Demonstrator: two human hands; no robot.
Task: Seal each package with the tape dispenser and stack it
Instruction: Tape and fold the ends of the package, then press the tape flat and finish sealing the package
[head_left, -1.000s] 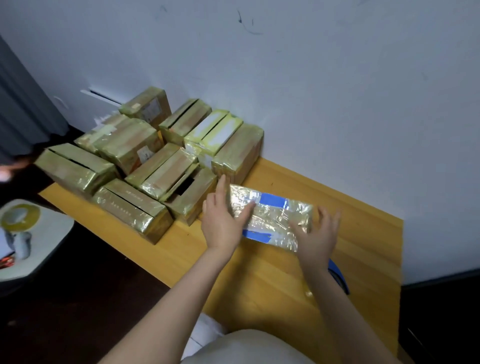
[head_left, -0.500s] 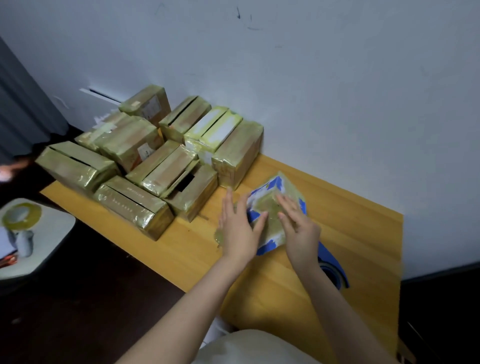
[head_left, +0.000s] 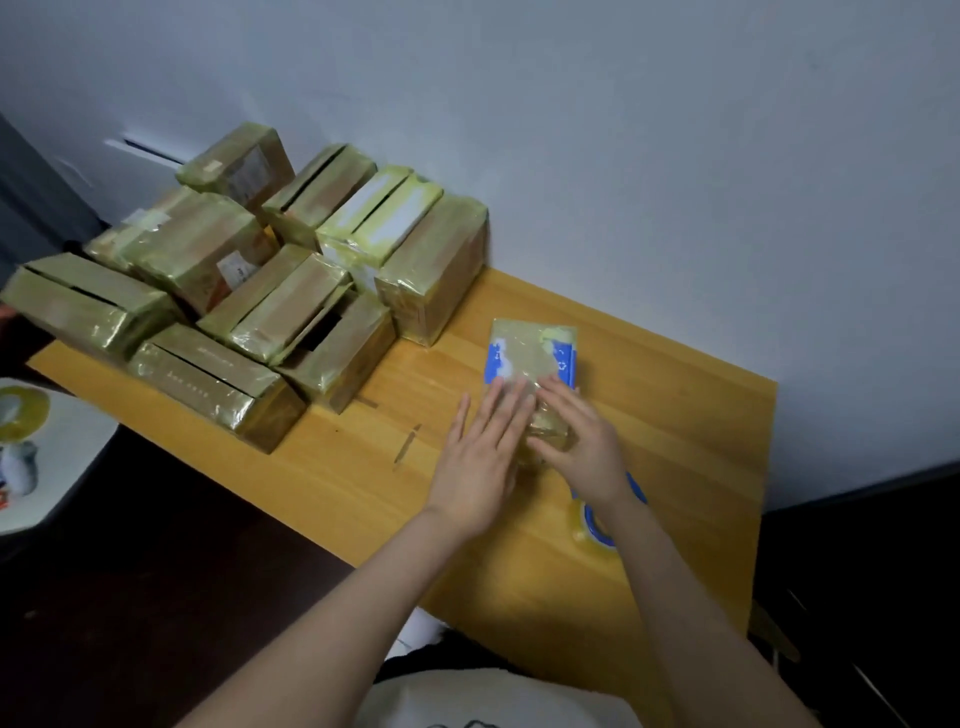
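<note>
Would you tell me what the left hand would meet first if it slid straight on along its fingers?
The left hand lies flat on the blue-and-white package; it would run along its top, then probably reach bare table before the wall.

Orange-yellow wooden table (head_left: 675, 415) stands against a plain pale grey-white wall (head_left: 623, 156); its top bears a short dark scratch mark (head_left: 406, 441). A white strip fitting (head_left: 145, 150) is on the wall at far left, beside a dark grey curtain (head_left: 31, 197). Left of the table, a white rounded side surface (head_left: 67, 467) carries a yellowish ring-shaped roll (head_left: 18, 410) and a small white object (head_left: 18, 467), too blurred to identify. Dark floor (head_left: 156, 571) lies below.
</note>
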